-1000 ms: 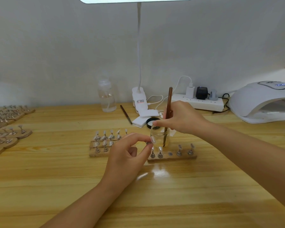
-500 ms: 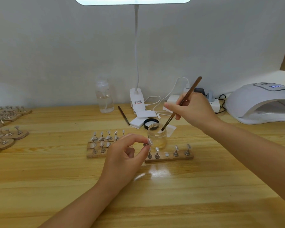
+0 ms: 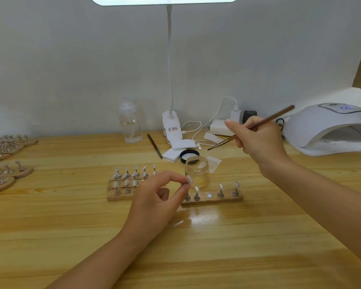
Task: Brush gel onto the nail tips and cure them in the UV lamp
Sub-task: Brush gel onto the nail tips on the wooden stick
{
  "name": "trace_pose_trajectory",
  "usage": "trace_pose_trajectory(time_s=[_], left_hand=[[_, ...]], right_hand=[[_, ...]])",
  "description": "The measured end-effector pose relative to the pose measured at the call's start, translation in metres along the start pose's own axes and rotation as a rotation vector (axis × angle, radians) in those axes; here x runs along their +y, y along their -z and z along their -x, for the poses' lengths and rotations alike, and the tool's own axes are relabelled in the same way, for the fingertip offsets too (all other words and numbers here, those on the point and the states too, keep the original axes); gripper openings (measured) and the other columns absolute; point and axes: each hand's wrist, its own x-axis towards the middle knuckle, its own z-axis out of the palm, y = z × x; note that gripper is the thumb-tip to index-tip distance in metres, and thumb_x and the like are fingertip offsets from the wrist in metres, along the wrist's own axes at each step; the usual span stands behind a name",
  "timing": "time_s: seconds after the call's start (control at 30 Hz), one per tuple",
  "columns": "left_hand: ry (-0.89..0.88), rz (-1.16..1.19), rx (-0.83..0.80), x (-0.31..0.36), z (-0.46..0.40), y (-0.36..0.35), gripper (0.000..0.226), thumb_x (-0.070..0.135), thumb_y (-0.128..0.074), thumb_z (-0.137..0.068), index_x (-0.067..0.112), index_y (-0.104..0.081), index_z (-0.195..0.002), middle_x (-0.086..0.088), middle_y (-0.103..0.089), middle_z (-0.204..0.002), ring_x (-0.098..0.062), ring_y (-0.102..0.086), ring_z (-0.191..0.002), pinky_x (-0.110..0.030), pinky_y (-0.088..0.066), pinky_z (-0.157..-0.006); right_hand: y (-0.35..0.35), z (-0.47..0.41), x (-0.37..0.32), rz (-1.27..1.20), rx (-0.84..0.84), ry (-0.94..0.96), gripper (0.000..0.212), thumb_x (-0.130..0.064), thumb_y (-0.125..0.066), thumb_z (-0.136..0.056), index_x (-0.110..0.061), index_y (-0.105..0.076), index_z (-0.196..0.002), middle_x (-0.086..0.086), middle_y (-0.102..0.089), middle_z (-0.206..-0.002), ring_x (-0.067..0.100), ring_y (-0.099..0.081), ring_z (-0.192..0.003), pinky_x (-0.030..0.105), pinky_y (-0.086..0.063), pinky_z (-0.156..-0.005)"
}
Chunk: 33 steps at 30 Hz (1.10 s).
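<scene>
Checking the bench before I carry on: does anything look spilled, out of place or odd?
No spill shows. One oddity: the front wooden strip has a bare white spot mid-row. Its stand with the nail tip is pinched in the left hand. The gel jar stands open, lid behind.

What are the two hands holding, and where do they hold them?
The left hand pinches a clear nail tip's small metal stand by its base. The right hand grips a thin brown brush mid-handle.
</scene>
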Motion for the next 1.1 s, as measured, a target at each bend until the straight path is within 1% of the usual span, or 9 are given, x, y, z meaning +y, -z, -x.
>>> trace_pose_trajectory(time_s=[0.17, 0.3, 0.37, 0.4, 0.5, 0.6, 0.7, 0.93, 1.1], left_hand=[[-0.014, -0.006, 0.001, -0.001, 0.0, 0.0, 0.022, 0.002, -0.066, -0.079, 0.024, -0.064, -0.079, 0.025, -0.051, -0.046, -0.003, -0.026, -0.035, -0.008, -0.023, -0.041], [0.0, -0.011, 0.01, -0.003, 0.0, 0.0, 0.025, 0.0, -0.065, -0.079, 0.026, -0.064, -0.08, 0.026, -0.051, -0.047, -0.004, -0.028, -0.034, -0.005, -0.022, -0.042], [0.007, 0.0, 0.012, -0.003, 0.0, -0.001, 0.026, 0.0, -0.065, -0.079, 0.026, -0.064, -0.08, 0.026, -0.051, -0.047, -0.004, -0.028, -0.035, -0.005, -0.022, -0.041], [0.006, 0.0, 0.015, -0.003, 0.0, -0.001, 0.026, 0.0, -0.065, -0.079, 0.026, -0.064, -0.08, 0.026, -0.052, -0.048, -0.004, -0.028, -0.035, -0.005, -0.022, -0.041], [0.001, -0.002, 0.025, -0.003, 0.0, -0.002, 0.028, 0.0, -0.066, -0.078, 0.028, -0.064, -0.079, 0.028, -0.052, -0.051, -0.004, -0.028, -0.035, -0.005, -0.022, -0.041], [0.01, 0.01, 0.033, -0.005, -0.001, -0.002, 0.03, 0.001, -0.066, -0.078, 0.03, -0.064, -0.078, 0.027, -0.056, -0.056, -0.005, -0.029, -0.037, -0.005, -0.022, -0.042], [0.012, 0.015, 0.043, -0.007, -0.001, -0.002, 0.03, 0.003, -0.067, -0.077, 0.033, -0.065, -0.078, 0.023, -0.062, -0.067, -0.005, -0.032, -0.038, -0.007, -0.024, -0.043], [-0.017, 0.006, 0.024, -0.008, -0.002, -0.002, 0.03, 0.004, -0.068, -0.077, 0.033, -0.068, -0.08, 0.017, -0.066, -0.073, -0.002, -0.035, -0.041, -0.01, -0.027, -0.044], [-0.012, -0.007, 0.032, -0.009, -0.002, -0.002, 0.03, 0.003, -0.068, -0.076, 0.033, -0.069, -0.081, 0.012, -0.068, -0.076, -0.002, -0.036, -0.043, -0.01, -0.028, -0.045]], right_hand=[[0.001, 0.038, -0.001, -0.232, -0.009, 0.088, 0.034, -0.036, -0.059, -0.083, -0.013, -0.048, -0.061, 0.0, -0.059, -0.045, 0.003, -0.051, -0.04, 0.011, -0.041, -0.046], [0.002, 0.066, 0.011, -0.183, -0.086, 0.283, 0.023, -0.038, -0.053, -0.083, -0.018, -0.061, -0.077, -0.006, -0.064, -0.054, 0.006, -0.054, -0.042, 0.014, -0.042, -0.041], [0.001, 0.073, 0.017, -0.093, -0.136, 0.47, 0.019, -0.03, -0.051, -0.088, -0.018, -0.065, -0.089, -0.016, -0.062, -0.06, -0.003, -0.059, -0.055, 0.007, -0.043, -0.049], [-0.001, 0.075, 0.019, -0.02, -0.153, 0.573, 0.019, -0.026, -0.049, -0.089, -0.016, -0.064, -0.092, -0.021, -0.061, -0.071, -0.005, -0.059, -0.061, 0.006, -0.043, -0.055], [-0.006, 0.078, 0.024, 0.093, -0.156, 0.741, 0.021, -0.02, -0.047, -0.09, -0.01, -0.066, -0.092, -0.008, -0.063, -0.085, -0.002, -0.06, -0.079, 0.014, -0.048, -0.072], [-0.008, 0.082, 0.026, 0.115, -0.138, 0.805, 0.024, -0.02, -0.052, -0.087, -0.005, -0.07, -0.082, -0.004, -0.066, -0.083, 0.005, -0.06, -0.08, 0.019, -0.047, -0.074], [-0.007, 0.082, 0.028, 0.117, -0.151, 0.83, 0.036, -0.025, -0.046, -0.091, -0.005, -0.07, -0.074, -0.003, -0.066, -0.074, 0.006, -0.058, -0.074, 0.019, -0.045, -0.069], [-0.009, 0.082, 0.03, 0.083, -0.141, 0.832, 0.048, -0.028, -0.034, -0.098, -0.006, -0.071, -0.077, -0.008, -0.063, -0.079, 0.003, -0.057, -0.076, 0.021, -0.045, -0.069], [-0.007, 0.083, 0.034, 0.07, -0.148, 0.808, 0.057, -0.032, -0.028, -0.099, -0.009, -0.07, -0.069, -0.002, -0.064, -0.065, 0.016, -0.058, -0.062, 0.039, -0.045, -0.059]])
